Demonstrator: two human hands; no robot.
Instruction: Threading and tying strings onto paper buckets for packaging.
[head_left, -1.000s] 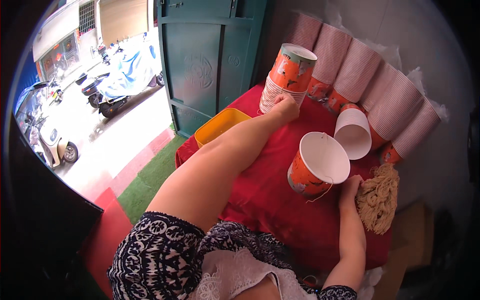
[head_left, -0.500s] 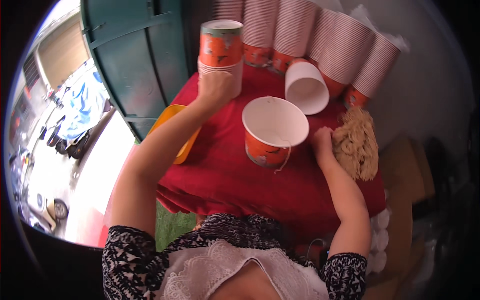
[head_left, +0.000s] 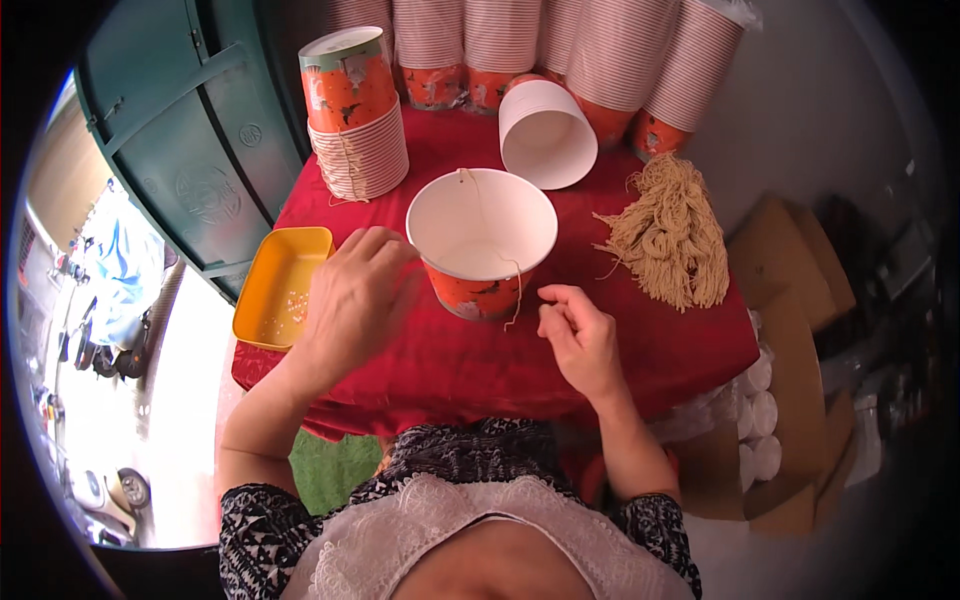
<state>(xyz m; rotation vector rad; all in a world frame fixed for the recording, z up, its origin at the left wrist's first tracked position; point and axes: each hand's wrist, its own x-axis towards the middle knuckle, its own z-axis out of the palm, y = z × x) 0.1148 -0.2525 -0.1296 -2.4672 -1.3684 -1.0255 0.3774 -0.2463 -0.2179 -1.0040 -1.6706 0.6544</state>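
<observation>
Head view: string (head_left: 519, 290) in bucket (head_left: 468, 292), pale bits (head_left: 297, 306) in tray (head_left: 283, 243), left hand (head_left: 358, 285) and right hand (head_left: 585, 337) grips unclear

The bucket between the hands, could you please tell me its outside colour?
Orange, with dark and grey patches; the bucket shows best in the head view.

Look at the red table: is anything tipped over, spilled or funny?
Yes, the short stack of paper tubs lies on its side behind the upright tub, while the other stacks stand. A thin string also hangs over the upright tub's rim. I see no spill: the small pale bits are in the yellow tray.
</observation>
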